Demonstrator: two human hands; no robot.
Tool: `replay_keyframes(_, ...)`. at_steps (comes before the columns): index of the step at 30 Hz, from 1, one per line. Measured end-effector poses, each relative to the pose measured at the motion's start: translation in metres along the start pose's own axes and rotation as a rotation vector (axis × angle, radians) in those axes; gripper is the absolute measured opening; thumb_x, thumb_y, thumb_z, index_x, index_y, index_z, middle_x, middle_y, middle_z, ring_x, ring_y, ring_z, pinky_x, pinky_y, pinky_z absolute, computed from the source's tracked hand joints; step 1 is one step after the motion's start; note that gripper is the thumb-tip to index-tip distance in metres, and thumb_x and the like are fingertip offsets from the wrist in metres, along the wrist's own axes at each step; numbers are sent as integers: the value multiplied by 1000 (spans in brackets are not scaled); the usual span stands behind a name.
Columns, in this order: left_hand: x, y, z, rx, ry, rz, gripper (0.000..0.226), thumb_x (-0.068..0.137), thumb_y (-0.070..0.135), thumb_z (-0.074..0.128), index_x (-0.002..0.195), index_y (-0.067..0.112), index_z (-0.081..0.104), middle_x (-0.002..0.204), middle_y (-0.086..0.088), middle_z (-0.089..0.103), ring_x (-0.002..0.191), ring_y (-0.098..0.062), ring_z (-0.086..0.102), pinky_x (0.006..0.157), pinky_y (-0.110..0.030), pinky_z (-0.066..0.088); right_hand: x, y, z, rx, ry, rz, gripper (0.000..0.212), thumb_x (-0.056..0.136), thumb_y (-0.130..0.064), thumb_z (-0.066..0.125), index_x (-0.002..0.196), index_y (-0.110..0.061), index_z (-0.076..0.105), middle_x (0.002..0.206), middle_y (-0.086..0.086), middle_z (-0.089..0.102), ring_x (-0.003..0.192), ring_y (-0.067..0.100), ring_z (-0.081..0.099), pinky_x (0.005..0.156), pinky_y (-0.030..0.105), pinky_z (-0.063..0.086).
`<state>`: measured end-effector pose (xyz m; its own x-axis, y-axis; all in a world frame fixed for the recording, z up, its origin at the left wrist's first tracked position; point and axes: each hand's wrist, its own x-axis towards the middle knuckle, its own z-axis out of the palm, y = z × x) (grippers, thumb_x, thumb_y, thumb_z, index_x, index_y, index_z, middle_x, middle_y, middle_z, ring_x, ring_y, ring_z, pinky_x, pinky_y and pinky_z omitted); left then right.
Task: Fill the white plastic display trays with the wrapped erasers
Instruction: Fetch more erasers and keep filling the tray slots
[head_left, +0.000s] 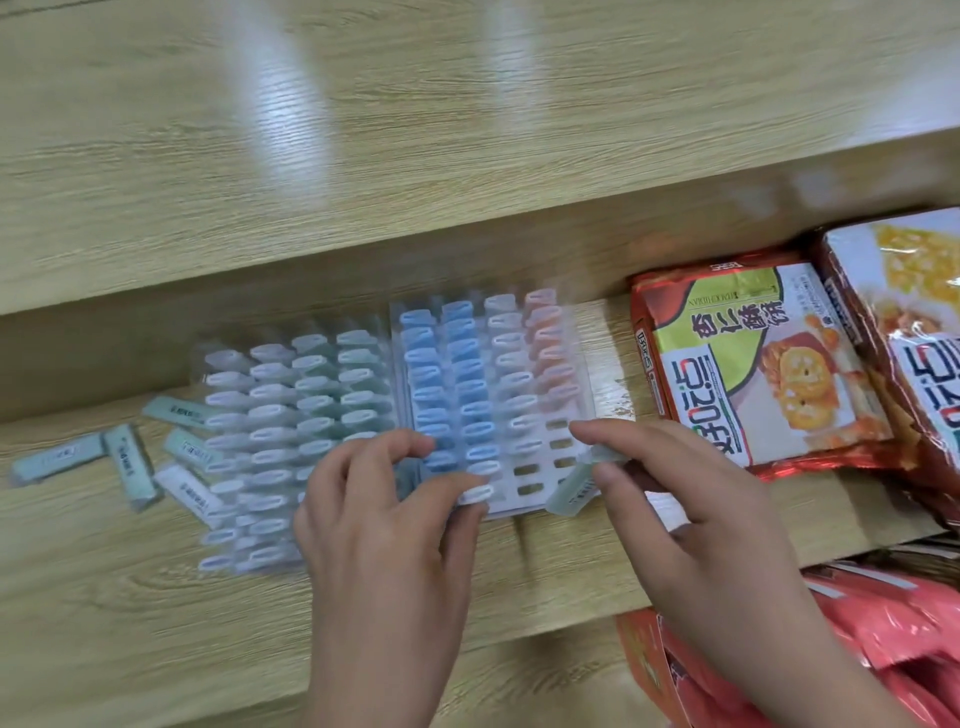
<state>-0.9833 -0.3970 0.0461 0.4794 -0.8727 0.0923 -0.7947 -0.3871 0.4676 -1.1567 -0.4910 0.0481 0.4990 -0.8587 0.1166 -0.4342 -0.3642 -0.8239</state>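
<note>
Right hand (670, 499) pinches eraser (574, 491); label blurred.

Two trays (576, 364) side by side on the shelf (130, 571); loose erasers (130, 462) lie left, snack packs (753, 364) right.

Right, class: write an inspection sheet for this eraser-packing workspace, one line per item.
Surface: wooden shelf, pale grain.
Job's things: two white trays; left tray looks full, right tray has empty slots near its front right.
Clutter: loose erasers lie left of the trays.
Hands: left hand rests on the right tray's front edge; right hand pinches a green eraser.
Cables: nothing seen.
Surroundings: snack packets at right.
</note>
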Motion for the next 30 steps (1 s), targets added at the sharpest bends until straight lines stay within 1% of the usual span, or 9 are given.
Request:
replay_keyframes(3, -2, 0, 2, 32, 7, 10, 20, 69, 17, 86, 85, 24, 77, 117, -3, 60, 117, -31, 42, 86, -43, 29, -1, 0, -1, -14, -4, 3, 29, 93, -17, 59, 118, -27, 68, 103, -18, 64, 94, 8, 64, 76, 12, 46)
replay_keyframes(7, -5, 0, 8, 80, -41, 0, 23, 65, 18, 89, 82, 27, 77, 118, -6, 60, 121, -33, 42, 89, -48, 28, -2, -1, 0, 0, 2, -2, 29, 93, -18, 58, 119, -26, 68, 105, -17, 64, 97, 10, 64, 81, 22, 50)
replay_keyframes(11, -7, 2, 13, 141, -77, -19, 21, 65, 21, 90, 81, 25, 77, 119, -10, 62, 125, -37, 43, 93, -51, 27, -2, -2, 2, -6, 11, -18, 29, 94, -21, 59, 121, -28, 66, 108, -18, 64, 97, 9, 65, 82, 23, 51)
replay_keyframes(14, -11, -1, 15, 128, -52, -5, 22, 67, 22, 89, 84, 24, 76, 121, -11, 63, 127, -37, 44, 96, -51, 27, -3, -4, 3, -27, 32, -18, 28, 94, -32, 56, 121, -32, 64, 109, -18, 64, 94, 4, 65, 82, 17, 49)
replay_keyframes(17, -15, -8, 11, 44, 10, 40, 28, 67, 21, 90, 91, 22, 75, 123, -11, 60, 129, -37, 44, 98, -50, 32, -3, -10, 3, -19, 66, -6, 27, 91, -34, 56, 118, -36, 61, 108, -21, 65, 92, 1, 64, 81, 9, 45)
replay_keyframes(20, -18, -16, 3, -29, 92, 92, 28, 71, 18, 86, 97, 17, 75, 123, -13, 59, 129, -36, 46, 98, -51, 40, -2, -17, 6, -24, 78, -11, 24, 91, -32, 60, 114, -37, 61, 107, -22, 65, 90, 0, 65, 81, 7, 44)
replay_keyframes(23, -19, -27, -5, -47, 143, 114, 23, 75, 21, 81, 97, 16, 76, 121, -12, 60, 128, -36, 48, 101, -49, 40, 0, -24, 11, -46, 84, -21, 26, 89, -23, 65, 112, -36, 62, 103, -21, 66, 88, 0, 65, 78, 6, 43)
replay_keyframes(28, -21, -47, -14, -91, 159, 85, 27, 79, 29, 74, 103, 16, 74, 122, -9, 58, 129, -34, 48, 105, -45, 38, 4, -35, 15, -51, 113, -37, 30, 87, -20, 64, 109, -39, 59, 100, -24, 67, 88, -2, 65, 77, 6, 44)
replay_keyframes(30, -23, -56, -17, -80, 149, 54, 34, 79, 33, 73, 107, 15, 72, 123, -9, 57, 128, -34, 48, 105, -49, 40, 6, -40, 19, -42, 121, -53, 29, 87, -20, 64, 109, -39, 60, 103, -23, 66, 89, -1, 65, 77, 6, 44)
